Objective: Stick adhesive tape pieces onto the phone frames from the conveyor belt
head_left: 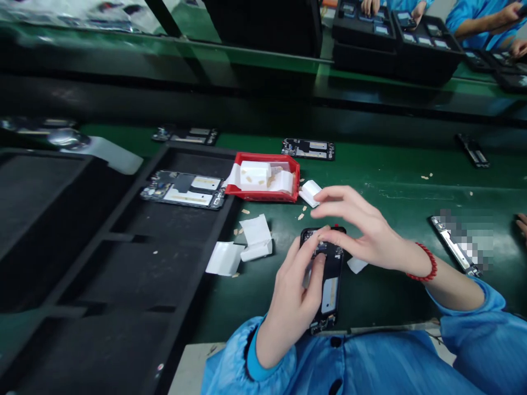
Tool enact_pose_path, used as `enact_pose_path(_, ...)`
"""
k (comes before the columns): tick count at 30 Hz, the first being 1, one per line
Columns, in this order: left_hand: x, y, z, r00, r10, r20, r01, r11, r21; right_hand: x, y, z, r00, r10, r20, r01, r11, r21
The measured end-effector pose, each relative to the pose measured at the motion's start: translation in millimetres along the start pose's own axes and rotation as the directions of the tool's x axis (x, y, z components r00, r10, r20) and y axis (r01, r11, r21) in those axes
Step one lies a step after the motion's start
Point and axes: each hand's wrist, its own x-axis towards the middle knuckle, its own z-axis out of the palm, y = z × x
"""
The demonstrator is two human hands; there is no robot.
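The phone [330, 274] looked unfinished, uncovered beneath the left hand [295, 291], its pinch impossible to tell, and the spread right hand [373, 233], with 1 more phone [187, 193] in the tray [123, 274].

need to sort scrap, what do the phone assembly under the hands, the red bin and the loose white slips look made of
Phone assembly: matte black, plastic or coated metal unclear; its pale panel's sheen suggests metal.
Red bin: likely glossy moulded plastic; even colour, shiny edges.
White slips: probably smooth paper or film backing; they look thin and creased.
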Motion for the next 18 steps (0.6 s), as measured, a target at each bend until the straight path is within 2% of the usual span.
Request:
enact_pose_path(2, 0.2, 1.6, 2.5, 1.000, 0.006, -0.009, -0.007, 0.999, -0.037, -0.6, -3.8, 3.4, 0.980, 0.137, -0.144, -0.126, 0.988, 0.089)
enact_pose_path(3, 0.9, 2.2, 3.5, 1.000, 0.010, -0.013, -0.011, 0.999, -0.053, -1.2, -6.1, 4.8, 0.959, 0.227, -0.170, -0.204, 0.969, 0.140)
enact_pose_path(4, 1.7, 2.8, 4.3, 1.000, 0.010, -0.014, -0.011, 0.998, -0.062, -1.9, -8.3, 5.9, 0.938, 0.311, -0.152, -0.280, 0.940, 0.192)
enact_pose_path(6, 3.2, 3.7, 5.0, 1.000, 0.001, -0.009, -0.001, 0.998, -0.066, -2.5, -11.0, 7.8, 0.910, 0.414, -0.038, -0.387, 0.877, 0.285)
enact_pose_path(8, 3.5, 4.2, 5.2, 1.000, -0.009, -0.003, 0.009, 0.998, -0.064, -1.9, -11.2, 8.9, 0.897, 0.440, 0.049, -0.426, 0.829, 0.362)
enact_pose_path(10, 2.7, 4.0, 5.9, 1.000, -0.019, 0.004, 0.019, 0.996, -0.084, -1.2, -10.2, 9.3, 0.898, 0.434, 0.077, -0.423, 0.802, 0.422)
enact_pose_path(12, 2.4, 4.1, 7.6, 0.997, -0.078, 0.009, 0.078, 0.985, -0.154, -1.4, -11.3, 9.2, 0.908, 0.417, 0.044, -0.393, 0.809, 0.438)
enact_pose_path(13, 3.2, 4.6, 8.7, 0.990, -0.144, 0.002, 0.141, 0.966, -0.216, -2.1, -13.2, 9.1, 0.916, 0.401, 0.001, -0.364, 0.832, 0.418)
enact_pose_path(15, 7.1, 7.1, 10.8, 0.944, -0.329, -0.007, 0.300, 0.868, -0.397, -4.1, -19.5, 8.8, 0.937, 0.330, -0.116, -0.276, 0.902, 0.333)
enact_pose_path(17, 13.8, 11.8, 11.6, 0.864, -0.500, 0.058, 0.429, 0.672, -0.604, -6.2, -26.6, 8.9, 0.959, 0.224, -0.173, -0.179, 0.953, 0.243)
enact_pose_path(18, 17.4, 14.7, 11.2, 0.819, -0.559, 0.133, 0.482, 0.543, -0.688, -6.8, -29.2, 9.1, 0.970, 0.179, -0.164, -0.142, 0.967, 0.211)
